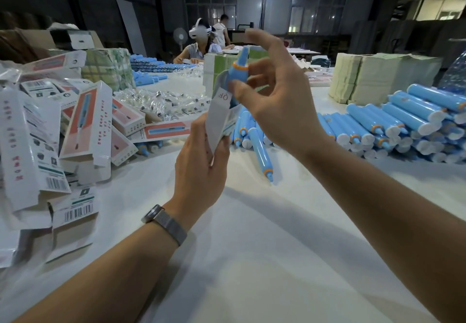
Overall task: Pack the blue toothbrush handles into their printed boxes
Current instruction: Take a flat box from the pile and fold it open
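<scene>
The blue toothbrush handle (pixel 240 70) stands partly inside the printed box (pixel 222 116), its orange collar and narrow tip still clear of the open top end, with the box flap (pixel 223 95) turned aside on the near left.

Step in hand, as we judge it: seating the handle fully in the box.

- We hold the box in the left hand (pixel 201 163), whose grip is wrapped round the lower part of the carton, thumb on the near face. Keep this hold light; too much pressure would likely flatten the carton and bind the handle.
- The right hand (pixel 274 103) is above and to the right of the box mouth. Its thumb tip appears to touch the handle just below the collar; the other fingers are spread and curved in the air and hold nothing. We read this grip as released, guiding rather than grasping.
- We would press on the tip, in line with the box axis, until the collar drops below the rim, then fold the flap over and tuck it.
- Keep the flap clear of the mouth during insertion, or it may be trapped under the collar.

Relative to the grips: the handle rises from the top of the left hand and lies left of the right palm, against the thumb.

Loose handles (pixel 403 121) are stacked at the right of the tabletop (pixel 252 247); more boxes (pixel 85 126) are heaped at the left.
</scene>
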A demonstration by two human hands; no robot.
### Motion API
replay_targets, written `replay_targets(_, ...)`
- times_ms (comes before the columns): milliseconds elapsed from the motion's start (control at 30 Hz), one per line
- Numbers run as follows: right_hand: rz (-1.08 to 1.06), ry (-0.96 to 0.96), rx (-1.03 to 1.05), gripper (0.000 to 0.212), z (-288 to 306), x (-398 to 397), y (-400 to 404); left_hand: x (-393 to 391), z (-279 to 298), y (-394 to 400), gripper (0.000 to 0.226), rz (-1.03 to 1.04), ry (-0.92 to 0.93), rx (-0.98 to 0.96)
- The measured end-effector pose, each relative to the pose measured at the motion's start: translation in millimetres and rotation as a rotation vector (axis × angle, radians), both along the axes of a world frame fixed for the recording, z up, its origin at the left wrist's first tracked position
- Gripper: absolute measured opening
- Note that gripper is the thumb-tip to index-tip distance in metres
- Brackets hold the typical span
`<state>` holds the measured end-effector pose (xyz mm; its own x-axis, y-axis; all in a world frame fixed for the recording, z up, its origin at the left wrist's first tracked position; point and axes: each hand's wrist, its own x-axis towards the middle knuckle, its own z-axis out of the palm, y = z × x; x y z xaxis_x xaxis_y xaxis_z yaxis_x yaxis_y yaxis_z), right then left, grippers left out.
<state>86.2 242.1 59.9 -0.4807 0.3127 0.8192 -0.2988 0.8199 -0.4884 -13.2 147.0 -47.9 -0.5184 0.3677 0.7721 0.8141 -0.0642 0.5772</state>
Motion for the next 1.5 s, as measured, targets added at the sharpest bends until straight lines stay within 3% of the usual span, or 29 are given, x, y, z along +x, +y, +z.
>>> replay_targets(67,0.021,0.015,0.016,0.046,-3,-3,-3,-1,0,-1,0.035,0.007,-0.002,0.015)
replay_targets(200,-0.034,0.065,0.125,0.014,-12,-19,-8,-4,0,-1,0.034,0.036,-0.029,0.056)
replay_targets(300,0.002,-0.060,0.155,0.021,-28,-34,-6,-12,2,-3,0.036,0.069,-0.075,0.112)
replay_targets(467,0.001,0.002,-0.094,0.016,-30,-72,22,-36,4,-10,0.043,0.171,-0.158,0.189)
replay_targets(567,-0.144,-0.346,-0.042,0.027,-40,-121,48,-44,4,-11,0.047,0.215,-0.218,0.223)
replay_targets(700,-0.263,-0.854,0.297,0.045,-66,-183,68,-48,2,-8,0.049,0.220,-0.188,0.238)
replay_targets(800,-0.380,-1.041,0.437,0.024,-76,-214,82,-51,-2,-7,0.048,0.209,-0.168,0.236)
replay_targets(900,-0.434,-1.118,0.475,0.024,-81,-233,94,-53,-4,-6,0.046,0.206,-0.147,0.224)
replay_targets(1067,-0.466,-0.914,0.515,0.017,-84,-241,98,-53,-4,-4,0.047,0.187,-0.125,0.214)
replay_targets(1267,-0.470,-0.609,0.383,0.024,-75,-222,104,-52,-4,-5,0.046,0.169,-0.105,0.216)
replay_targets(1400,-0.383,-0.323,0.081,0.019,-40,-183,95,-50,-5,-5,0.044,0.131,-0.118,0.213)
replay_targets(1500,-0.055,-0.059,-0.277,0.022,-11,-127,70,-43,-4,-4,0.039,0.077,-0.157,0.240)
